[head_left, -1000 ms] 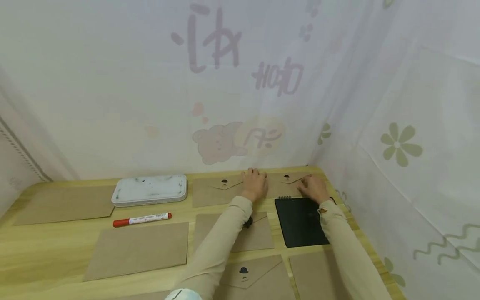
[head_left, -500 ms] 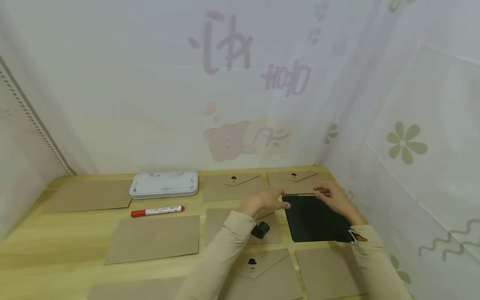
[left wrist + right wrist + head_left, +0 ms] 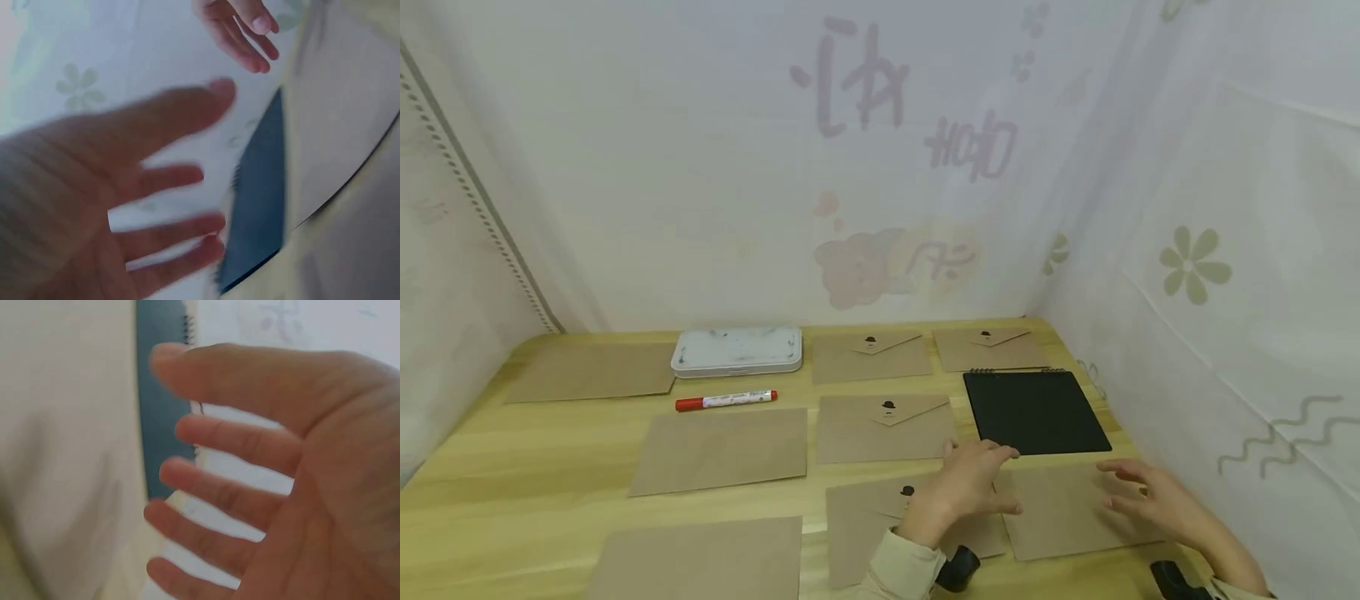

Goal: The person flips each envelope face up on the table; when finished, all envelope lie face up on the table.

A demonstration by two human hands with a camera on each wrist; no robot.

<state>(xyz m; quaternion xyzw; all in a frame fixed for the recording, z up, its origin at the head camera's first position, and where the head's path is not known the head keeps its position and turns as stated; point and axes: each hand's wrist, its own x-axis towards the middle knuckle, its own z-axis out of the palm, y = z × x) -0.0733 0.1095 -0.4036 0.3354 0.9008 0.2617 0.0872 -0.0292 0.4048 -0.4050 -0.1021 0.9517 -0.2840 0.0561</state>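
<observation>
My left hand (image 3: 964, 487) hovers with spread fingers over the front envelope (image 3: 857, 517) and the left edge of a plain brown envelope (image 3: 1060, 517). It holds nothing. Above that plain envelope's right side is my right hand (image 3: 1161, 500), its fingers loosely extended and its grasp empty. Just behind both hands lies a black spiral notebook (image 3: 1037, 412), its coil along the far edge. In the left wrist view the notebook (image 3: 259, 200) appears past the left fingers. The right wrist view shows the notebook (image 3: 164, 419) behind the right thumb and fingers.
More brown envelopes lie flat: one at the back right (image 3: 988, 348), one at the back middle (image 3: 872, 358), one in the centre (image 3: 883, 433), and several on the left. A white tin case (image 3: 737, 350) and a red-capped marker (image 3: 726, 401) rest left of centre. Curtains enclose the table.
Both hands have left the back-right envelope, passed back over the notebook and come towards me, above the front envelopes. The centre envelope is now uncovered. The head view has shifted slightly.
</observation>
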